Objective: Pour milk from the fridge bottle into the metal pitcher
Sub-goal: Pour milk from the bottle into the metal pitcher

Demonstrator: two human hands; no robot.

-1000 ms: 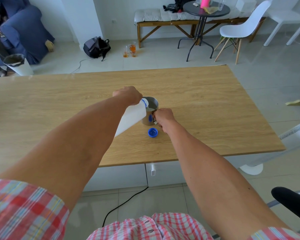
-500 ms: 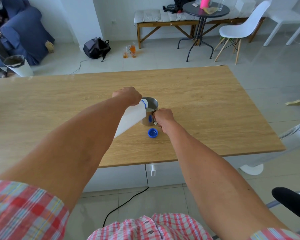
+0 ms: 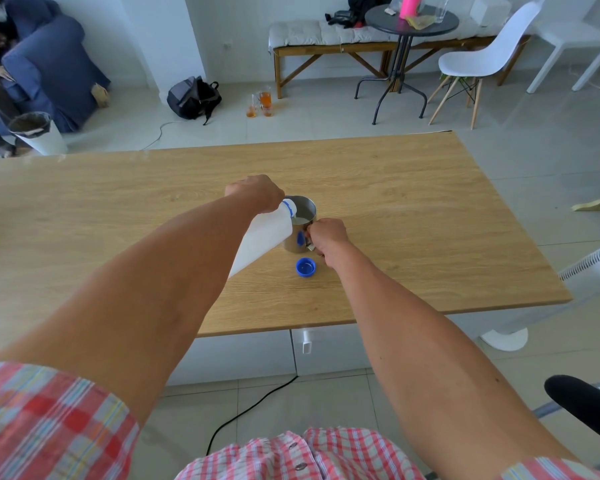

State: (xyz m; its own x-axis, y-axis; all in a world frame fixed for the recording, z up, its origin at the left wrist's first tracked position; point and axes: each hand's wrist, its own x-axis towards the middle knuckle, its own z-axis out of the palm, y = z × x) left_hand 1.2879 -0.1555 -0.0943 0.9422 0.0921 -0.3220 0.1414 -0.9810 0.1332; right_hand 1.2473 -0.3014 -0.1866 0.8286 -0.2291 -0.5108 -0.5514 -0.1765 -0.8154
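A white plastic milk bottle (image 3: 264, 237) with a blue neck ring is tilted steeply, its mouth over the rim of the metal pitcher (image 3: 300, 227). My left hand (image 3: 254, 192) grips the bottle near its upper end. White milk shows inside the pitcher, which stands upright in the middle of the wooden table (image 3: 412, 209). My right hand (image 3: 327, 236) is closed on the pitcher's handle at its right side. The bottle's blue cap (image 3: 305, 267) lies upside down on the table just in front of the pitcher.
A white fan (image 3: 582, 271) stands off the table's right edge, and a black chair arm (image 3: 582, 400) sits at the lower right. Beyond the table are a backpack (image 3: 193, 98), glasses on the floor (image 3: 261, 103), a round table (image 3: 411, 20) and white chair (image 3: 478, 60).
Both hands and the tilted bottle have stayed almost still. The milk level in the pitcher looks slightly higher.
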